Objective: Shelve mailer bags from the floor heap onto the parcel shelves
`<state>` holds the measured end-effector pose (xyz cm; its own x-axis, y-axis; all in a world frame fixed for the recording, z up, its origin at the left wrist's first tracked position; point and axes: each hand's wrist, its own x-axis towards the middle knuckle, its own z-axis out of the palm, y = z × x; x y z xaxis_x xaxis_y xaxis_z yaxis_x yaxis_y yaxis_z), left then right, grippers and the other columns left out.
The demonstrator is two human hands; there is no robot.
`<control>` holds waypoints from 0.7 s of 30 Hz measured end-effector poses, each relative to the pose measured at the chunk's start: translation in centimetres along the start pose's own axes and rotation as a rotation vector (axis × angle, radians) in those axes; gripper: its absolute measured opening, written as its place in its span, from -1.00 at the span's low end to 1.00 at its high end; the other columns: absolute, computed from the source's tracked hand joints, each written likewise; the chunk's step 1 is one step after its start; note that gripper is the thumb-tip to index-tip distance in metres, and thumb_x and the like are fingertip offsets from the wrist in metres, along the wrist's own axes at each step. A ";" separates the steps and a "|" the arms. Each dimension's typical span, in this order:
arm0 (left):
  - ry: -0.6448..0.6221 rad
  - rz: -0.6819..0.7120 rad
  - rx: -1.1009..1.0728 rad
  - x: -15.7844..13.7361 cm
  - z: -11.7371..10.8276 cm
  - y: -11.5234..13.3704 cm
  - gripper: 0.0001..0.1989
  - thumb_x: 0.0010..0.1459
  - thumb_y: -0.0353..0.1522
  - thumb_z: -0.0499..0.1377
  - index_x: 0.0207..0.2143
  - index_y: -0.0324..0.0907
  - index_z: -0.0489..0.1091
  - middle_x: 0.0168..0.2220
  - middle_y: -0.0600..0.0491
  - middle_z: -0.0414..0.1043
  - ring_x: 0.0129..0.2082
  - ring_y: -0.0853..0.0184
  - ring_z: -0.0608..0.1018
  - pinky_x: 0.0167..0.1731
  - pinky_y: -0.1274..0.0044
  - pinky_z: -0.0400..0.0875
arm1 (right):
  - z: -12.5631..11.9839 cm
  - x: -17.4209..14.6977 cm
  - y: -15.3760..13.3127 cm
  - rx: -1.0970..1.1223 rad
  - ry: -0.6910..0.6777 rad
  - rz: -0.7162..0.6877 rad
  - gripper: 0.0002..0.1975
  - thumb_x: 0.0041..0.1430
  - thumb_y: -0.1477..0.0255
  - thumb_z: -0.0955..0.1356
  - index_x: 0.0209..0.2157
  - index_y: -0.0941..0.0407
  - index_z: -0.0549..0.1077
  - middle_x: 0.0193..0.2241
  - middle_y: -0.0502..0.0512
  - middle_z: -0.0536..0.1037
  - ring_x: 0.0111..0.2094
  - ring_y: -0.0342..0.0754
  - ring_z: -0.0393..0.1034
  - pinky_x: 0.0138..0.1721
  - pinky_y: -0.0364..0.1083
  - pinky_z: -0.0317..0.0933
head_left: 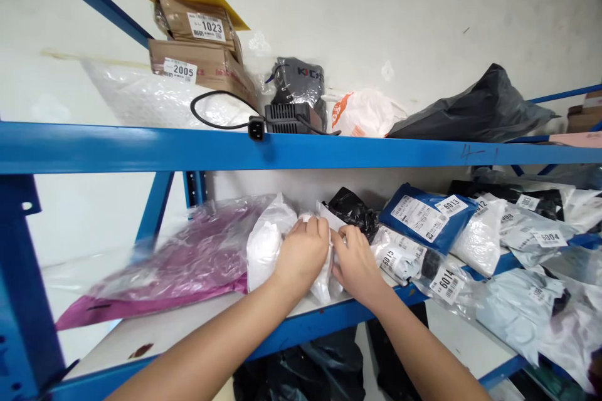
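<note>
My left hand (305,252) reaches onto the lower shelf with its fingers curled over a white plastic parcel (322,285). Close beside it, my right hand (356,261) has bent fingers against the parcel's right side, near its upper edge. Much of this parcel is hidden behind both hands. Another white bag (266,241) bulges just left of my left hand. A crumpled black bag (352,210) lies behind my right hand. To the right are a clear parcel labelled 6015 (394,257) and a blue parcel labelled 6013 (423,216).
A blue shelf beam (301,151) crosses above my hands. Boxes (200,66), a black adapter with a cable (286,119) and a dark grey bag (480,109) sit on the upper shelf. A purple package (179,257) lies left; dark bags (305,366) are below.
</note>
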<state>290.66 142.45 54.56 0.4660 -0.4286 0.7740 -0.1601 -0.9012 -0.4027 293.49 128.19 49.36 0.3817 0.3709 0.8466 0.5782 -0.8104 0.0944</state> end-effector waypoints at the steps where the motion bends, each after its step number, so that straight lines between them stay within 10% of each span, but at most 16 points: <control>1: 0.067 0.031 0.011 -0.3 0.1 0.0 -0.73 0.15 -0.64 -0.03 -0.34 -0.31 0.44 -0.49 -0.03 0.44 -0.45 0.24 0.55 -0.17 0.37 0.49 | -0.1 -0.3 -0.1 0.030 0.011 0.002 -0.41 0.03 0.67 0.29 0.15 0.25 0.29 -0.14 0.29 0.32 -0.13 0.15 0.24 -0.15 0.12 0.32; 5: 0.261 0.039 -0.027 -2.5 0.2 0.7 -0.61 0.27 -0.32 0.06 0.04 -0.41 0.40 -0.23 -0.22 0.56 -0.10 0.03 0.56 0.17 0.06 0.23 | -1.2 -1.7 0.0 0.219 0.163 0.129 -0.38 0.12 0.53 0.35 0.22 0.19 0.17 -0.03 0.28 0.27 -0.06 0.10 0.26 -0.10 0.07 0.33; 8: 0.152 -0.028 -0.002 -4.0 0.3 1.1 -0.31 0.23 -0.07 0.07 0.27 -0.36 0.20 0.21 -0.36 0.27 0.28 -0.28 0.17 0.18 -0.18 -0.03 | -1.6 -2.4 0.0 0.160 0.219 0.194 -0.69 0.13 0.43 0.40 -0.08 0.17 0.39 -0.17 0.20 0.40 -0.13 0.12 0.28 -0.14 0.11 0.26; 12: -0.108 0.030 0.057 -4.1 0.2 0.7 -0.38 0.28 -0.24 0.03 0.31 -0.36 0.13 0.04 -0.35 0.41 0.10 -0.11 0.40 0.25 -0.11 -0.09 | -1.5 -2.6 -0.6 0.150 0.198 0.110 -0.87 0.26 0.42 0.32 -0.36 0.12 0.45 -0.26 0.11 0.45 -0.21 0.04 0.29 -0.20 0.07 0.17; 21: -0.273 -0.013 -0.282 4.5 -4.2 0.1 -0.35 0.27 -0.17 -0.03 0.32 -0.31 0.07 0.27 -0.27 0.17 0.26 -0.03 0.25 0.22 0.10 0.16 | 0.6 -4.5 -2.7 0.172 0.232 0.132 -0.68 0.25 0.52 0.30 0.04 0.08 0.45 -0.09 0.21 0.41 -0.11 0.07 0.21 -0.08 0.09 0.28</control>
<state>289.11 140.17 60.08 0.6779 -0.4189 0.6041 -0.3681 -0.9047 -0.2144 290.66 128.94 45.00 0.2988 0.1380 0.9443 0.6557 -0.7486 -0.0981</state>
